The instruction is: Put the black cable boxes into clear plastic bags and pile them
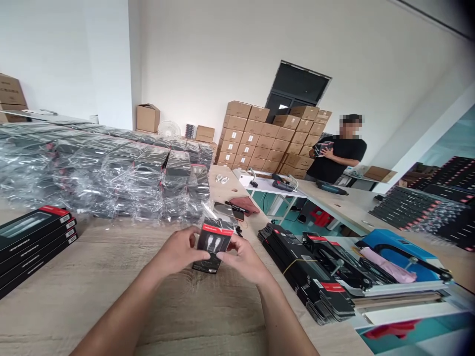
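Above the wooden table [200,311], a black-and-red box [215,241] printed with two white cable plugs is held upright between both hands. Clear plastic film sticks up at its top. My left hand [182,251] grips the box's left side, thumb across the lower front. On the opposite side my right hand [243,257] closes round it, its thumb near the other thumb. The fingers behind the box are mostly hidden. Beyond the box lie a dark phone-like slab [229,211] and a reddish cloth [245,205].
Film-wrapped stacks of black boxes [111,168] fill the table's far left. Several black boxes [35,242] are piled at near left. Flat black cartons [304,267] lie on the right, beside a clamp device [336,267]. A co-worker [336,153] stands beyond, holding a box.
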`<state>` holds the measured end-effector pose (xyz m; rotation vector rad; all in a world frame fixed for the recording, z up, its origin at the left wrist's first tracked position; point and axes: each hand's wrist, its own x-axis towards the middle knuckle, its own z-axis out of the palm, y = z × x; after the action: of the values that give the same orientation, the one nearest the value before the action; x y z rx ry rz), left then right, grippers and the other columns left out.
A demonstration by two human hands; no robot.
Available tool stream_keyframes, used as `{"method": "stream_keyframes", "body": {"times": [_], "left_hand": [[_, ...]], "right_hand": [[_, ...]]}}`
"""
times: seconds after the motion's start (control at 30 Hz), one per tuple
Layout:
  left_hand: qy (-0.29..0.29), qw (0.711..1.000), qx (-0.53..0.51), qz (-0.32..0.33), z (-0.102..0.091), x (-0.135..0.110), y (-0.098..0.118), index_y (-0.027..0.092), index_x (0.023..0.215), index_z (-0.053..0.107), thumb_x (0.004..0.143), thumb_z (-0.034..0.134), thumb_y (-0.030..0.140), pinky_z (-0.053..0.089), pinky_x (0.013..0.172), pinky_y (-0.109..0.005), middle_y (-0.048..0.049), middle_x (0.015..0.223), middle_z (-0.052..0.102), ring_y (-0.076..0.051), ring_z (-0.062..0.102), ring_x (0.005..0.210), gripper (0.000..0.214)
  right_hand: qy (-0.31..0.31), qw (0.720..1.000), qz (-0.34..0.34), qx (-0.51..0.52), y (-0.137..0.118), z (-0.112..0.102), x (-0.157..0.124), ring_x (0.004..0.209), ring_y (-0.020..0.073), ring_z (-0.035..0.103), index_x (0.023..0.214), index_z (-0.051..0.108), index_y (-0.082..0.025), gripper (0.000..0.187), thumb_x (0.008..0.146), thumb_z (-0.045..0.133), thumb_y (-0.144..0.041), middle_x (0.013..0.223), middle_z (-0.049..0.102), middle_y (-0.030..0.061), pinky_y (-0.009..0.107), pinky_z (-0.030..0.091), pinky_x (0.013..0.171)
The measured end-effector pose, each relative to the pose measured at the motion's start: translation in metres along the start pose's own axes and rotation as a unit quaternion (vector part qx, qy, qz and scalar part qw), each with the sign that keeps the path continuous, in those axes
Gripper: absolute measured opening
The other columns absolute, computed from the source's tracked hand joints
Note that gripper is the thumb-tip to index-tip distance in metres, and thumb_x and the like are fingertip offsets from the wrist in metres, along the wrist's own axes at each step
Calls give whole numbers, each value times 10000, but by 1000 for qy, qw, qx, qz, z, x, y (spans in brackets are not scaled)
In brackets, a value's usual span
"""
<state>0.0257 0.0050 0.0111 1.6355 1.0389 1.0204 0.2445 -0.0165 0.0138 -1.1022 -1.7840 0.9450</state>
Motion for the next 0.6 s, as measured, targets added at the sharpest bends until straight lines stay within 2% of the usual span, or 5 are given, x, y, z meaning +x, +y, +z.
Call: {"method": "stream_keyframes", "body": {"times": [0.1,0.2,0.33,0.47,0.6], "left_hand": [[-43,998,36,18,-1,2,4,168,849,692,646,682,275,395,612,-240,-1,723,641,-157,551,660,230],[-104,994,35,0,1,4,-8,142,812,694,612,685,233,422,637,-259,-17,736,655,-179,576,688,220],[-132,991,36,0,2,5,-22,142,875,691,602,700,243,444,697,-289,-32,816,667,-209,595,769,291],[-126,992,13,8,4,0,-12,160,936,649,680,675,307,441,767,-307,-56,934,658,-216,590,858,297],[-183,981,-43,-44,7,-5,1,172,1116,570,717,682,351,435,706,-288,-37,848,635,-186,585,790,452]], "right_hand": [[-59,998,12,8,5,4,-1,906,205,614,1021,655,-185,341,711,733,-304,975,687,33,376,478,869],[-70,998,10,3,3,6,-2,953,234,607,1071,644,-192,459,645,785,-290,1017,681,42,409,474,889],[19,999,-31,31,-5,7,-1,1043,228,576,1135,616,-230,442,718,741,-309,1128,644,45,389,438,949],[96,988,-35,116,-2,6,6,882,211,624,936,679,-216,243,753,710,-372,945,693,37,341,487,831],[240,938,7,251,8,-3,10,731,190,633,886,680,-206,284,707,743,-416,857,711,31,306,504,688]]}}
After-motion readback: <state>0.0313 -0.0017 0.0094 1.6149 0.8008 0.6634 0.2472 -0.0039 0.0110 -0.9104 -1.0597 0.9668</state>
